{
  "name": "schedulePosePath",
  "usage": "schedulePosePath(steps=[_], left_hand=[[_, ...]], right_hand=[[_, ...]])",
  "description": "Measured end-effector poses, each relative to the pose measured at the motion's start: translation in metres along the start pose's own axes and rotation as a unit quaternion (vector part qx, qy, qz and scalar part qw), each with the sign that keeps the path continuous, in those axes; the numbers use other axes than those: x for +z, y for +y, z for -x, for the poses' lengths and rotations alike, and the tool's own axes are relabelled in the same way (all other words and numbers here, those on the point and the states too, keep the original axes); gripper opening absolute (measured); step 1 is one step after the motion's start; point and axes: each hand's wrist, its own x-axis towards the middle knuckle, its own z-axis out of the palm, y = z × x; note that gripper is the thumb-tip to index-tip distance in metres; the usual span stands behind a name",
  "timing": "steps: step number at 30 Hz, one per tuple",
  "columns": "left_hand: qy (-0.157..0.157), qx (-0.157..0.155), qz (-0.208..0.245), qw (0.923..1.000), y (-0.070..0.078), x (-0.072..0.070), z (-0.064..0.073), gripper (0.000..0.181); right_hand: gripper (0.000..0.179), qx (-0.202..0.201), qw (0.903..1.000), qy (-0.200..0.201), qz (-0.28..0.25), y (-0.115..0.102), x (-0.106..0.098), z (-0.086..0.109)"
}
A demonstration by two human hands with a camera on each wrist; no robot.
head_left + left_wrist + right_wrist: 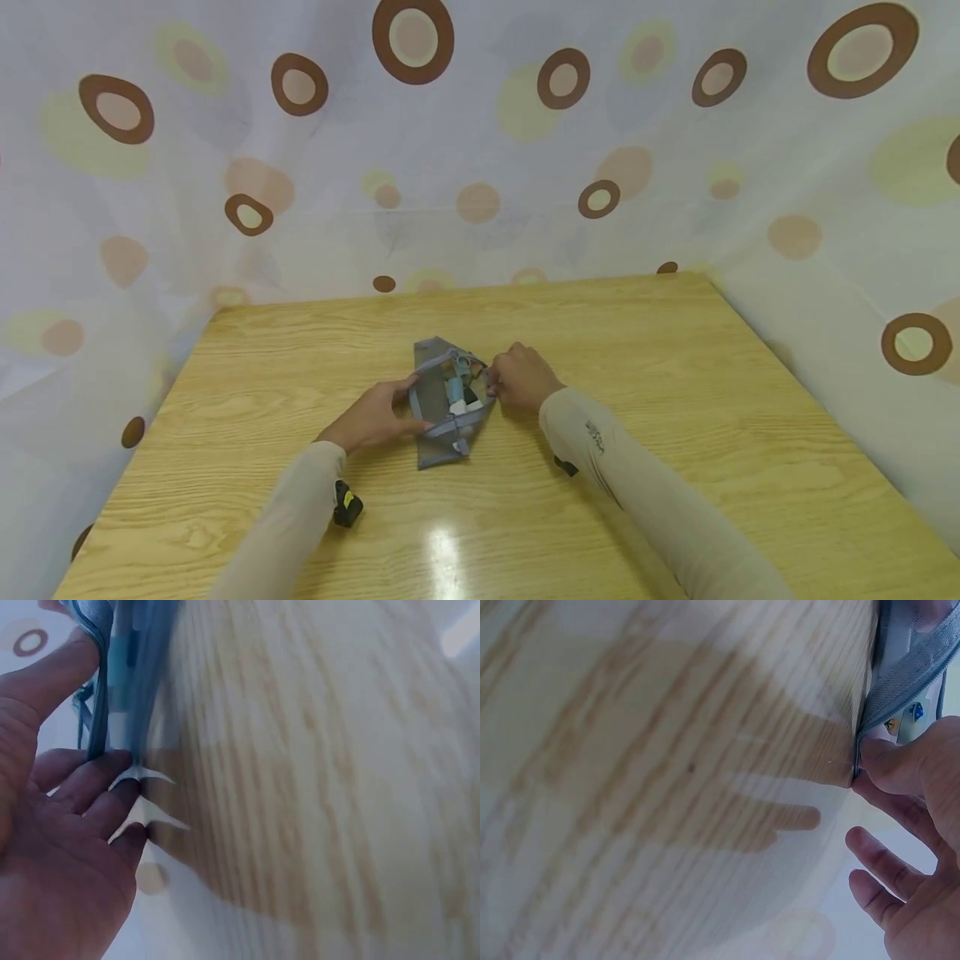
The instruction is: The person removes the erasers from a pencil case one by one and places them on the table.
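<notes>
A grey mesh zip pouch (431, 398) lies on the table with its mouth spread apart. Inside are a light blue item (455, 389), something white (473, 406), a dark piece and a looped pale blue item (462, 364). My left hand (378, 414) holds the pouch's left side, thumb on the near zip edge and fingers at the far one. In the left wrist view the fingers (112, 791) lie against the mesh. My right hand (522, 377) pinches the right corner, thumb and forefinger at the zip band (911, 671), its other fingers off the pouch.
The wooden table (300, 350) stretches out around the pouch. A patterned white curtain (480, 150) hangs behind it and along both sides. A black band device (347, 504) sits at the left wrist and another (566, 466) at the right.
</notes>
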Motion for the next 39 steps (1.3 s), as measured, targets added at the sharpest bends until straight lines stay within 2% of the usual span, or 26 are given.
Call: schedulePosePath(steps=[8,14,24,27,33,39], left_hand=[[-0.023,0.008,-0.001,0.9997,-0.0072,-0.0015,0.0004,0.093],[-0.032,0.016,0.005,0.9993,-0.0101,-0.0027,0.001,0.092],[-0.04,0.031,0.012,0.9987,-0.0093,-0.0027,0.0025,0.095],[-0.037,0.025,0.014,0.9989,-0.0073,-0.002,0.0028,0.096],[-0.037,0.008,-0.019,0.9991,-0.005,-0.0006,0.0022,0.1],[-0.033,0.019,-0.065,0.9971,-0.0033,0.0002,0.0013,0.1]], right_hand=[[0.006,0.017,0.9997,-0.008,-0.014,-0.002,-0.0009,-0.0005],[0.005,0.011,0.9998,-0.006,-0.013,-0.0006,0.0003,-0.0007],[0.005,0.018,0.9998,-0.002,-0.009,-0.0037,-0.0045,0.0],[0.004,0.022,0.9997,-0.001,-0.01,-0.0049,-0.0063,0.0003],[0.005,0.029,0.9995,-0.008,-0.008,-0.0055,-0.005,0.0006],[0.006,0.025,0.9997,-0.003,-0.007,-0.0049,-0.0037,0.0013]])
